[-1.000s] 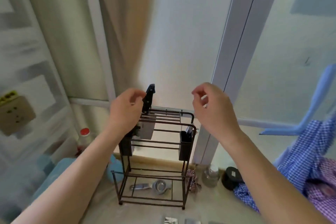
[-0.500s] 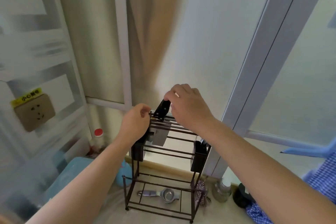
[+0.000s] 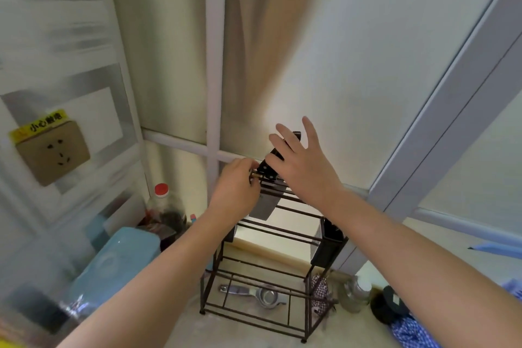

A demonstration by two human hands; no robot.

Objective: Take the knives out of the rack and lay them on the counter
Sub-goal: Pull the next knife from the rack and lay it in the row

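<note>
A dark wire rack (image 3: 291, 234) stands on the pale counter (image 3: 243, 332) by the window. One knife hangs from its top bars: the black handle (image 3: 267, 170) sticks up, tilted to the right, and the grey blade (image 3: 265, 206) hangs below. My left hand (image 3: 236, 188) pinches the rack's top bar just left of the handle. My right hand (image 3: 303, 167) lies over the handle with fingers spread; the thumb is hidden, and the handle's tip (image 3: 297, 135) shows behind the fingers.
A metal squeezer (image 3: 255, 292) lies on the rack's bottom shelf, and a black holder (image 3: 330, 241) hangs on its right side. Left of the rack are a red-capped bottle (image 3: 161, 192) and a blue container (image 3: 113, 263). Right of it are a jar (image 3: 353, 294) and checked cloth (image 3: 412, 333).
My right hand came from the right onto the knife handle, closed on it, and now has its fingers spread. The handle leans further right. My left hand stayed on the rack's top.
</note>
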